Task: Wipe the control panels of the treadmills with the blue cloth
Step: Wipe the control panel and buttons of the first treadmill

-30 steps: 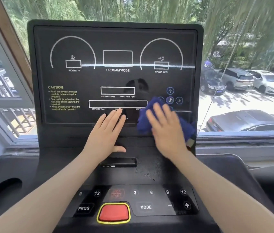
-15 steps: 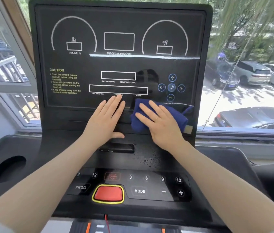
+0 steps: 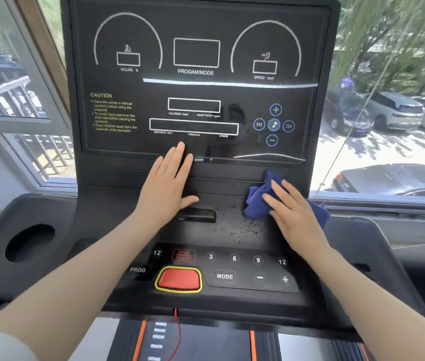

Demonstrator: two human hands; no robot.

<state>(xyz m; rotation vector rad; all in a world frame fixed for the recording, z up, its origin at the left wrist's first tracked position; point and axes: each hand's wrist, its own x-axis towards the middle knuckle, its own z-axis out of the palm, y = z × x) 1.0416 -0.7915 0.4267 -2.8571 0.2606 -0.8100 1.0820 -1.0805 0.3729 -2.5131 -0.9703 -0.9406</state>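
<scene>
Now we are pressing the blue cloth flat against the treadmill's control panel with our right hand, fingers spread and nearly straight, the palm lying over the cloth rather than closing round it. Most of the cloth is bunching out ahead of and to the left of our fingertips, and a smaller corner is peeking out behind the wrist on the far right. It is sitting on the ledge below the glossy display, just right of the dark slot, where small droplets are showing beside our fingers. Our left hand is resting open on the panel, well apart from the cloth, holding nothing, its fingertips reaching the display's lower edge. We are judging the cloth soft, light and limp, likely to crumple and slide under the palm, so we should be keeping the palm centred on the bunched middle and not merely pinning a loose corner.
</scene>
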